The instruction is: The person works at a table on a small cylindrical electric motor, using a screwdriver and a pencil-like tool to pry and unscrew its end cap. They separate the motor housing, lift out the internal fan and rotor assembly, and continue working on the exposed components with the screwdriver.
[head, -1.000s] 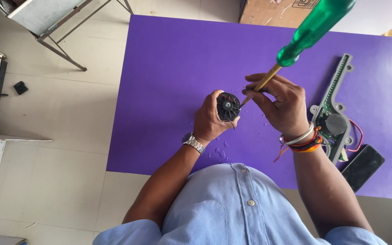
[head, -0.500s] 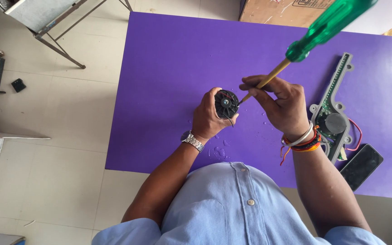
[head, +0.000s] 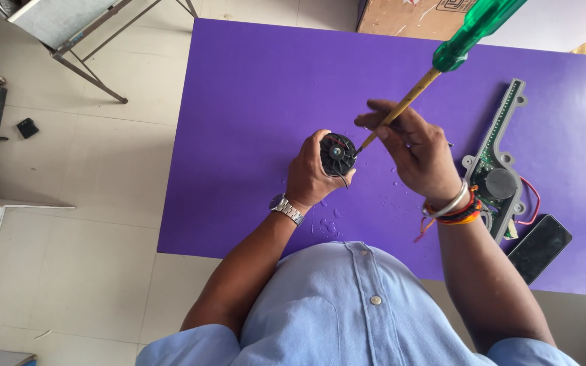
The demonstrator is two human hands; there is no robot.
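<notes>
My left hand [head: 310, 173] grips a small round black motor part [head: 337, 154] with thin wires, held just above the purple table [head: 252, 95]. My right hand [head: 415, 152] pinches the yellow shaft of a long screwdriver [head: 435, 71] with a green handle. Its tip touches the right rim of the black part. The handle points up and to the right, out of the view's top edge.
A grey plastic housing [head: 500, 163] with a circuit board and red wires lies on the table's right side. A dark phone [head: 539, 248] lies beside it near the front edge. A cardboard box [head: 401, 15] stands at the back. A metal stand [head: 83, 41] is on the floor at left.
The screwdriver handle has swung further up and to the right. My right hand has slid slightly right along the shaft. The left hand keeps holding the black part.
</notes>
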